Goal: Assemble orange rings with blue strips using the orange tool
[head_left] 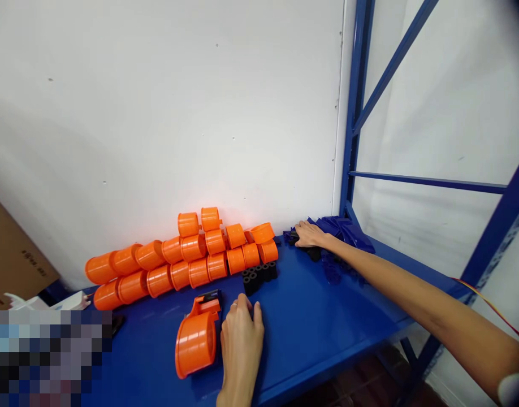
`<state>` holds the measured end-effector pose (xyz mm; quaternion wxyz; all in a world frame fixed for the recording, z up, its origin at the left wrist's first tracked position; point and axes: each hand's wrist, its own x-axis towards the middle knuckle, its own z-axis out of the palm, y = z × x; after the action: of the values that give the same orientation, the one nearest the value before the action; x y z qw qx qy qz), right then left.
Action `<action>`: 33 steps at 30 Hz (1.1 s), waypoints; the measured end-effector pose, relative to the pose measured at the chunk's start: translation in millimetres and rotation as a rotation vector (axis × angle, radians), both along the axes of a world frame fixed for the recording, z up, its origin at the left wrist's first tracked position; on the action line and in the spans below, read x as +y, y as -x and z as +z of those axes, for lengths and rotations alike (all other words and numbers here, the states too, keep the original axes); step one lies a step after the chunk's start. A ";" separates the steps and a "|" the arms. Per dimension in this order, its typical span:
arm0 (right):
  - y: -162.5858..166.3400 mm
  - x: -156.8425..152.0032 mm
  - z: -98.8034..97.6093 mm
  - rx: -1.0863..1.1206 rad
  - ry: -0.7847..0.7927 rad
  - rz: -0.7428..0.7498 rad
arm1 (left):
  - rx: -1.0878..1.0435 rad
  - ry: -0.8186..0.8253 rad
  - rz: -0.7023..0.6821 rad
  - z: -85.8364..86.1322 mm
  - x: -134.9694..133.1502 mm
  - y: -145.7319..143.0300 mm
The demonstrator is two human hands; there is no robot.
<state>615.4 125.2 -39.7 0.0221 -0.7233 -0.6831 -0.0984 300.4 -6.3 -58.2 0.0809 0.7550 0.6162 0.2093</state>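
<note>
My left hand (241, 339) rests on the blue table (319, 333), fingers lying close together beside a big orange cylindrical part (195, 341) with a black fitting at its top end. Its fingertips are near a cluster of small black cylinders (259, 277). My right hand (308, 234) is stretched out to the far corner, palm down on a pile of dark blue pieces (344, 230) with a small black piece under it. Its fingers curl over the pile; what they hold, if anything, is hidden.
Several orange cylindrical parts (187, 254) lie stacked in rows against the white wall. A blue metal rack frame (356, 113) rises at the right. A cardboard box (13, 254) and white items (68, 301) sit at the left. The table's front edge runs diagonally at lower right.
</note>
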 end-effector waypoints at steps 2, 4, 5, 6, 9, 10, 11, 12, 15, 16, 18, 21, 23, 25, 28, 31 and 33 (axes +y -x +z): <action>0.0 0.6 -0.2 -0.010 0.020 0.005 | -0.005 0.003 0.003 -0.4 -0.2 0.1; 2.5 -1.1 -0.1 -0.023 0.037 0.028 | -0.009 0.004 0.005 -0.5 -0.4 0.0; 4.3 -2.6 0.1 -0.030 0.044 0.045 | -0.011 0.005 0.005 -0.4 -0.5 0.0; 6.3 -4.2 0.7 -0.037 0.051 0.064 | -0.012 0.005 0.005 -0.2 -0.6 -0.1; 11.9 -8.6 3.8 -0.049 0.075 0.117 | -0.016 0.013 0.009 0.8 -0.8 -0.3; 13.5 -9.4 5.1 -0.051 0.086 0.129 | -0.016 0.016 0.011 1.1 -1.0 -0.2; 14.9 -9.8 6.2 -0.050 0.097 0.138 | -0.016 0.017 0.012 1.4 -1.2 -0.2; 16.2 -9.8 7.1 -0.047 0.109 0.144 | -0.017 0.017 0.012 1.7 -1.4 -0.1; 19.9 -8.7 8.1 -0.039 0.147 0.153 | -0.018 0.013 0.010 2.2 -1.8 0.3; 21.2 -8.5 8.0 -0.038 0.161 0.155 | -0.018 0.012 0.009 2.3 -1.9 0.4; 23.4 -9.0 8.0 -0.041 0.187 0.165 | -0.018 0.010 0.005 2.1 -2.0 0.6; 25.1 -12.7 11.4 -0.054 0.185 0.179 | -0.019 0.009 0.001 1.5 -1.7 0.9; 24.8 -16.5 16.1 -0.064 0.147 0.181 | -0.021 0.011 0.001 0.9 -1.6 1.0; 24.5 -20.7 21.5 -0.072 0.104 0.186 | -0.025 0.011 -0.001 0.6 -1.6 0.9; 27.1 -26.3 27.2 -0.082 0.075 0.216 | -0.033 0.010 -0.007 1.2 -1.7 0.8; 34.0 -31.5 28.8 -0.091 0.057 0.250 | -0.039 0.010 -0.008 2.3 -1.8 0.9; 38.6 -35.5 29.4 -0.090 0.038 0.271 | -0.042 0.010 -0.010 2.5 -1.7 0.9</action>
<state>576.8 89.7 -10.4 -0.0092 -0.6198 -0.7764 -0.1140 299.5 -8.0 -55.7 0.0987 0.7529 0.6117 0.2216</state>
